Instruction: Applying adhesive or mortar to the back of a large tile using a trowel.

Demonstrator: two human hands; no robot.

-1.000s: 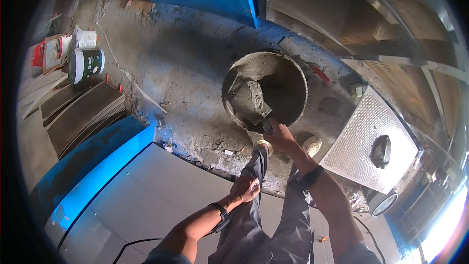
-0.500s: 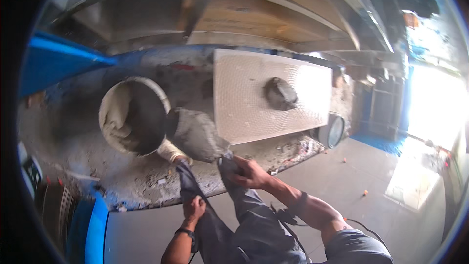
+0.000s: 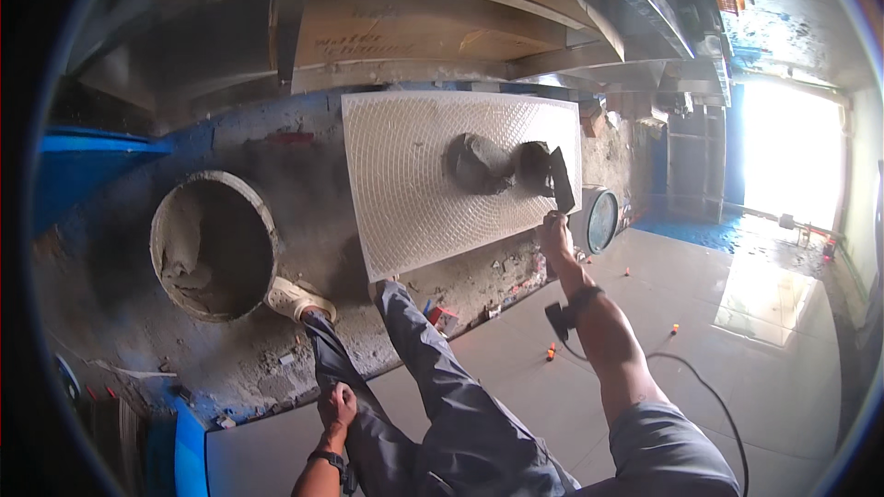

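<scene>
My right hand [image 3: 556,232] is closed on the handle of a trowel [image 3: 561,182]. Its blade is tilted on edge beside a dark lump of mortar [image 3: 532,168] on the ridged back of a large pale tile [image 3: 405,193]. Just left of that lump sits a wider mound of mortar [image 3: 479,166], close to it or touching. Curled into a fist, my left hand [image 3: 339,403] rests against my left trouser leg, with nothing visible in it. A round bucket [image 3: 267,212] with grey mortar inside stands left of the tile, by my shoe.
A lidded round container [image 3: 603,221] stands at the tile's right end. Orange tile spacers [image 3: 552,352] stick up from the pale tiled floor [image 3: 635,313]. A cable [image 3: 718,396] runs by my right arm. Shelving with a cardboard box [image 3: 414,28] lies beyond the tile.
My right hand has swung right and away from my knee, bringing the mortar-laden trowel over the tile. A second lump now lies there. My left hand stays by my leg; the view has shifted.
</scene>
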